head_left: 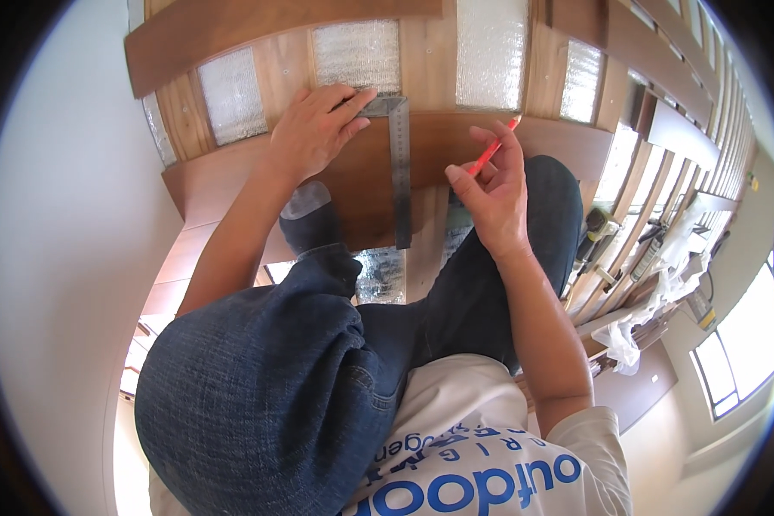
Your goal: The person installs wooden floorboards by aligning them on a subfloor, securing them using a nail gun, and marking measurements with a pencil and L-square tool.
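A metal square [401, 172] lies across a brown wooden board [439, 146], with its long arm pointing toward me. My left hand [318, 133] has its fingers closed over the short arm at the board's far edge. To the right of the square, my right hand [499, 202] grips a red pencil [490, 150] above the board, its tip near the board's far edge. Both my bent legs in dark jeans [241, 370] are in view below the board.
Pale battens [428, 60] with foil sheeting [490, 52] between them lie beyond the board. Another brown plank [215, 34] crosses them. Tools [602, 228], a caulk gun [648, 254] and crumpled plastic [628, 335] are at right. A white wall [69, 258] runs along the left.
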### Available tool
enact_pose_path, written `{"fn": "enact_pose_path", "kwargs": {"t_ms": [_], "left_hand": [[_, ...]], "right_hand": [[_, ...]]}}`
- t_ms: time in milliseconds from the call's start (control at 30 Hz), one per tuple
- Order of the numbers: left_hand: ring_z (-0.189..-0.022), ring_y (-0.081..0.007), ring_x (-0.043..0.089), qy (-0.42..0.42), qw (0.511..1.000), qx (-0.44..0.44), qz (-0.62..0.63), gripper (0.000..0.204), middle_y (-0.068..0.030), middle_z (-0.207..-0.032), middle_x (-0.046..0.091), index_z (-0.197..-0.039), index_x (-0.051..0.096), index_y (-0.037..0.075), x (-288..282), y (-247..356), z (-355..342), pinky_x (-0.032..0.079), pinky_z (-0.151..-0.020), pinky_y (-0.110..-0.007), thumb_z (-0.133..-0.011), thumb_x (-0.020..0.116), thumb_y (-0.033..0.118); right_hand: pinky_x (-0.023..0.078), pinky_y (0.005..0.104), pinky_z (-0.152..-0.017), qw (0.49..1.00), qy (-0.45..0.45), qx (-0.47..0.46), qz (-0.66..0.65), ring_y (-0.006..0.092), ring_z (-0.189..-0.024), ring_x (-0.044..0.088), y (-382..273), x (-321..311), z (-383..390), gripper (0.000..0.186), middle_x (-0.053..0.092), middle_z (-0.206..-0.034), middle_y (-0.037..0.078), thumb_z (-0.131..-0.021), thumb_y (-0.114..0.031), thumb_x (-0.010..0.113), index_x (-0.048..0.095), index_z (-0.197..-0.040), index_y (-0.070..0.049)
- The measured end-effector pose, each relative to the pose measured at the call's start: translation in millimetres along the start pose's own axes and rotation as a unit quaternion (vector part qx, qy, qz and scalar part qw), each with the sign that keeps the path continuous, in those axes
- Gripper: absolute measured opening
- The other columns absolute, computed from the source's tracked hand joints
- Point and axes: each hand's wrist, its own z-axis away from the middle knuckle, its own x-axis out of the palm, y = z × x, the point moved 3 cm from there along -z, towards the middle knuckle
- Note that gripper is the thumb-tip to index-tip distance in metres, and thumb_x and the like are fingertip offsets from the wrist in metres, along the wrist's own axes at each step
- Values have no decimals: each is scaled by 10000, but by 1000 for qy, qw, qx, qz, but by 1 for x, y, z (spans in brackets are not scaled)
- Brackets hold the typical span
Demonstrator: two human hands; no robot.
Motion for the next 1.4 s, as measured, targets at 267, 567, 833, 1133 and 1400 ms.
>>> {"fn": "enact_pose_path", "kwargs": {"t_ms": [267,567,833,1133,1400], "left_hand": [[-1079,-243,645,0,1000,0,0,472,-33,-1202,665,-1502,631,215,0,-1,1,464,-928,-388,-1043,698,299],[-1018,-244,634,-14,1000,-21,1,443,-32,-1118,649,-1469,657,215,-5,3,-2,465,-899,-393,-1033,708,276],[-1024,-224,642,2,999,-32,21,405,-5,-1088,644,-1419,695,218,-3,3,-2,481,-900,-392,-1023,709,304],[-1093,-233,635,21,998,-42,43,377,-8,-1102,652,-1374,727,202,-3,3,-3,495,-986,-388,-1009,724,298],[-1092,-263,642,22,997,-40,62,371,-37,-1118,668,-1362,734,182,-6,4,-4,493,-992,-399,-1000,734,261]], "right_hand": [[557,275,-816,999,5,-42,7,109,-852,648,8,2,2,532,675,-1296,90,-1064,-113,679,452,-1536,-22],[549,287,-763,987,68,-77,127,149,-809,661,3,4,4,136,734,-956,92,-1024,-72,712,774,-1133,-18],[560,333,-768,971,44,-115,207,241,-785,684,-6,15,7,190,722,-919,138,-1001,-57,709,730,-1185,-16],[560,347,-840,979,59,-79,179,242,-876,696,1,6,2,231,718,-992,142,-1056,-105,649,683,-1268,-21],[545,266,-811,982,50,-90,160,104,-871,642,7,1,1,250,689,-965,33,-1102,-118,615,659,-1325,-13]]}}
